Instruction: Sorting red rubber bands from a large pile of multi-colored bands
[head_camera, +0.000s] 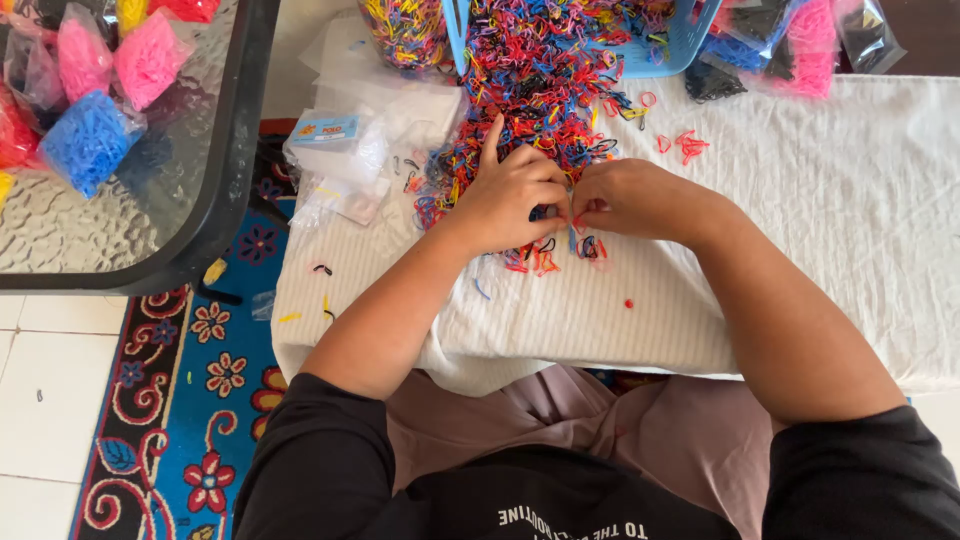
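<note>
Head view, looking down at a white striped cloth (820, 230) spread over the work surface.

Left hand (510, 195) resting on the near edge of a large heap of mixed small elastic bands (540, 80) (red, blue, yellow, black); index finger stretched up into the heap, remaining fingers curled. Right hand (625, 198) just beside it, fingertips meeting the left's. Pinched between both sets of fingertips: a few bands, apparently red and blue; exact count too small to tell. Grip: both hands closed in a pinch on those bands, not released.

A thin scatter of loose bands (550, 255) lying on the cloth directly below the hands, mostly red with some dark ones. Separate small cluster of red bands (688, 146) to the right of the heap, apart from it. Single red bit (628, 302) nearer the cloth's front edge.

Blue plastic basket (680, 45) at the top, tipped toward the heap, bands spilling from it. Clear empty packets (345, 150) stacked left of the heap. Filled bags of single-colour bands, pink (150, 55) and blue (88, 140), on the glass table (120, 230) at far left; further filled bags, pink and dark, at top right (810, 45).

Judgement on progress: sorting by colour well short of done. Heap large and fully mixed; only small picked-out groups on the cloth. Filled bags suggest a good share packed already; bulk of the pile left.
</note>
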